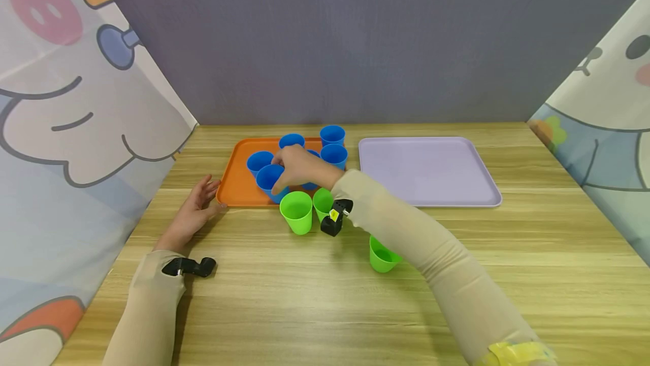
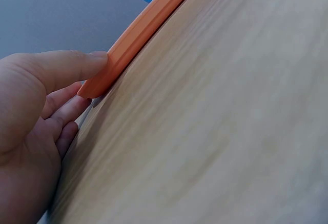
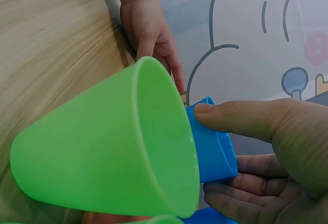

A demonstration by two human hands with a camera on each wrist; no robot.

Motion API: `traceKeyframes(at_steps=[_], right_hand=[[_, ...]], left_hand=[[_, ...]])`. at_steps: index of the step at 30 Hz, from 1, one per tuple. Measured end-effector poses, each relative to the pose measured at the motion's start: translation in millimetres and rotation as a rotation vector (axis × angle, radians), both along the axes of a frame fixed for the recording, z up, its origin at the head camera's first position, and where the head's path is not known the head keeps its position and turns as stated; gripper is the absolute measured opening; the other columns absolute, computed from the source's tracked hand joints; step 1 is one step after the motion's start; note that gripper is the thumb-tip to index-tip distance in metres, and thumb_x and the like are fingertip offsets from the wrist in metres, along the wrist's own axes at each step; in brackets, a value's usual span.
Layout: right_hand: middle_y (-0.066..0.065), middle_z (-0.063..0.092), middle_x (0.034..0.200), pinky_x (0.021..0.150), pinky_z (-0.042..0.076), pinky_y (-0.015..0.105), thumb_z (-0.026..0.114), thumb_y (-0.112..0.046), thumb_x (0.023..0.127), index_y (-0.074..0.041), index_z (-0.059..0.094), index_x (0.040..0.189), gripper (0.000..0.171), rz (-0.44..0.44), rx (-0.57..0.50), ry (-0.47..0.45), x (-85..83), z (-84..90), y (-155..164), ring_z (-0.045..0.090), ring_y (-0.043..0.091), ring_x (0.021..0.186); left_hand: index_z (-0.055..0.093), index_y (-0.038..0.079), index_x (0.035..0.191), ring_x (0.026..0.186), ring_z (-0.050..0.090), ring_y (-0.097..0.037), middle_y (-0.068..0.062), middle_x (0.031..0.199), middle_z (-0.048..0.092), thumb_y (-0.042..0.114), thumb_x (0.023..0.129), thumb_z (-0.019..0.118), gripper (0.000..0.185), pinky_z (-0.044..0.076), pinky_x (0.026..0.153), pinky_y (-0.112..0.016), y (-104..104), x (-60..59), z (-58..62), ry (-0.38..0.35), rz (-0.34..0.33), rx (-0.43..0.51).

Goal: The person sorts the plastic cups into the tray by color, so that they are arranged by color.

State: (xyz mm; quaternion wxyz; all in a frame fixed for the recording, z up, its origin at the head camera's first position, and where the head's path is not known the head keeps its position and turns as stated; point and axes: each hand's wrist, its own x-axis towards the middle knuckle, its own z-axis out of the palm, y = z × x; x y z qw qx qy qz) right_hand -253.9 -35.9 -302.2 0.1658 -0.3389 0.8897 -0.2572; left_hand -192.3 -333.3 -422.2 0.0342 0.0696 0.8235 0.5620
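Observation:
My right hand (image 1: 302,166) reaches over the orange tray (image 1: 233,177) and holds a blue cup (image 1: 271,188) near its rim. In the right wrist view the thumb lies on the cup's near side, with the fingers against its other side. Around this hand stand several other blue cups (image 1: 260,157) on the tray. A green cup (image 1: 297,216) stands in front of the held cup, and another green cup (image 1: 321,201) is partly behind the right wrist. At the tray's near left corner is my left hand (image 1: 195,208), fingers relaxed, its thumb touching the rim.
A pale purple tray (image 1: 426,171) lies at the right. A third green cup (image 1: 383,259) stands nearer me, partly covered by the right sleeve. The grey wall (image 1: 355,44) rises behind the wooden table (image 1: 284,309), with printed panels at both sides.

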Motion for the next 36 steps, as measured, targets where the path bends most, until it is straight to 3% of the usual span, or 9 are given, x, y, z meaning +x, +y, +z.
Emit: traceKeyframes(at_steps=[12, 23, 30, 36], right_hand=[[0.011, 0.057, 0.140, 0.102, 0.047, 0.033, 0.083, -0.026, 0.082, -0.002, 0.054, 0.141, 0.070, -0.012, 0.071, 0.010, -0.3, -1.9, -5.0, 0.054, 0.024, 0.127], [0.010, 0.055, 0.144, 0.103, 0.047, 0.034, 0.082, -0.025, 0.084, -0.002, 0.052, 0.143, 0.071, -0.020, 0.106, -0.025, 0.3, -2.3, -7.9, 0.053, 0.023, 0.129], [0.010, 0.055, 0.143, 0.103, 0.047, 0.034, 0.082, -0.025, 0.084, -0.001, 0.051, 0.143, 0.071, -0.012, 0.102, -0.022, 0.5, -0.6, -6.5, 0.054, 0.023, 0.127], [0.012, 0.054, 0.143, 0.103, 0.046, 0.032, 0.082, -0.025, 0.084, -0.001, 0.049, 0.144, 0.073, 0.004, 0.102, -0.011, -0.6, 2.4, -5.5, 0.052, 0.023, 0.128]], left_hand=[[-0.002, -0.002, 0.157, 0.142, 0.022, -0.049, -0.030, 0.158, 0.020, -0.004, 0.096, 0.061, 0.088, 0.014, 0.119, -0.052, -0.7, -0.7, -0.3, 0.029, 0.006, -0.020], [-0.001, -0.004, 0.157, 0.139, 0.025, -0.052, -0.034, 0.156, 0.022, -0.006, 0.096, 0.060, 0.086, 0.019, 0.120, -0.041, -1.6, -2.2, -3.9, 0.064, 0.002, -0.012], [0.000, -0.004, 0.157, 0.139, 0.025, -0.050, -0.033, 0.156, 0.022, -0.006, 0.096, 0.060, 0.085, 0.019, 0.119, -0.044, -0.9, -1.7, -2.5, 0.057, 0.002, -0.019], [0.001, -0.004, 0.156, 0.139, 0.025, -0.051, -0.033, 0.156, 0.023, -0.007, 0.096, 0.059, 0.084, 0.029, 0.112, -0.021, -2.1, -1.7, -2.8, 0.061, 0.006, -0.025]])
